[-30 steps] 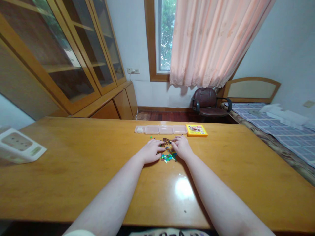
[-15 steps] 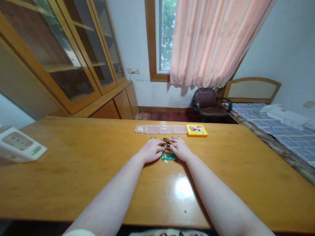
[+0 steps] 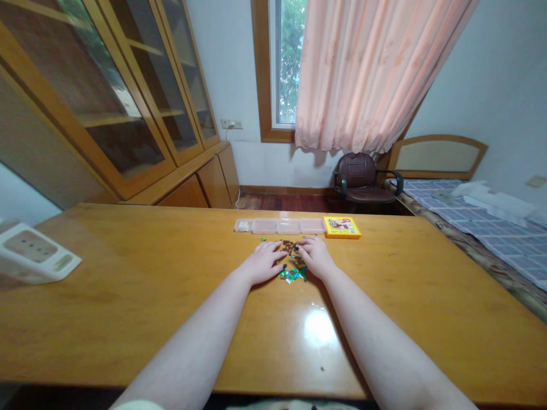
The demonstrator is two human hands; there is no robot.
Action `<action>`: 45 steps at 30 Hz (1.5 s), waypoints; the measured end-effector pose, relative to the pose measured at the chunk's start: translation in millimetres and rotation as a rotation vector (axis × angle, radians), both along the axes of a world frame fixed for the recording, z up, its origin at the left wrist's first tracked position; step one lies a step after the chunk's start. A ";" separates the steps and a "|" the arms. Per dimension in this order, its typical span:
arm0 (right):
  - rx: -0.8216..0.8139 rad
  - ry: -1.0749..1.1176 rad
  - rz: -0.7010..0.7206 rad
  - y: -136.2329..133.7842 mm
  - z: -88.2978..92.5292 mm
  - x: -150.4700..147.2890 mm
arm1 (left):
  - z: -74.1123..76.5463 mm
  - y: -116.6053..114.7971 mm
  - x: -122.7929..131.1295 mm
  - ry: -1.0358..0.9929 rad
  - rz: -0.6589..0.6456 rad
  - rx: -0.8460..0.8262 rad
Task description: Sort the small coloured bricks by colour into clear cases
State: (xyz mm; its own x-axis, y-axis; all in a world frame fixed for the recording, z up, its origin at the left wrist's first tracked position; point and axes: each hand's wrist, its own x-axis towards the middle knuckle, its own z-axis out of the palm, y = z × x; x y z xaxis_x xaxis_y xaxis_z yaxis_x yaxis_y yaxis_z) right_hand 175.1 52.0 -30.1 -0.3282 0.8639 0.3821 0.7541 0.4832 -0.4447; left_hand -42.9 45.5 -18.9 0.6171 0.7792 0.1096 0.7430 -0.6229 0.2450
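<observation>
The left hand (image 3: 261,263) is laid palm down on the wooden table (image 3: 128,296), its fingers loosely spread and stretched toward a small heap of tiny coloured bricks (image 3: 293,262). The right hand (image 3: 315,256) is laid the same way on the other side of the heap, fingers loosely spread, so that the pieces are flanked by both hands. The fingertips of both hands are seen at the edge of the heap; whether any single piece is pinched cannot be told, as the pieces are too small. Brown pieces are gathered at the far end of the heap, green and blue ones at the near end, between the two wrists.

Just beyond the heap, a row of clear plastic compartments (image 3: 280,226) is set on the table, and a yellow box (image 3: 341,226) is placed right beside its right end. A white device (image 3: 32,259) is seen at the far left edge of the table. Behind the table, a brown armchair (image 3: 363,179), a pink curtain (image 3: 367,68), a glass-fronted cabinet (image 3: 111,91) and a bed (image 3: 478,222) are visible
</observation>
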 end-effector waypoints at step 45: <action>-0.575 1.158 -0.027 -12.1 -1.6 -33.7 | 3.9 -0.3 3.8 -0.030 0.077 -0.001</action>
State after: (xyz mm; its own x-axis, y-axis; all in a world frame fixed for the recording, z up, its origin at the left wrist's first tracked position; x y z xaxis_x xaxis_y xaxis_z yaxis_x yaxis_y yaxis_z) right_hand 141.4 39.9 -31.8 -0.0373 0.9993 0.0042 -0.2011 -0.0034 -0.9796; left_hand -39.2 45.2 -15.0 0.5521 0.8242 0.1262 0.7808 -0.5642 0.2686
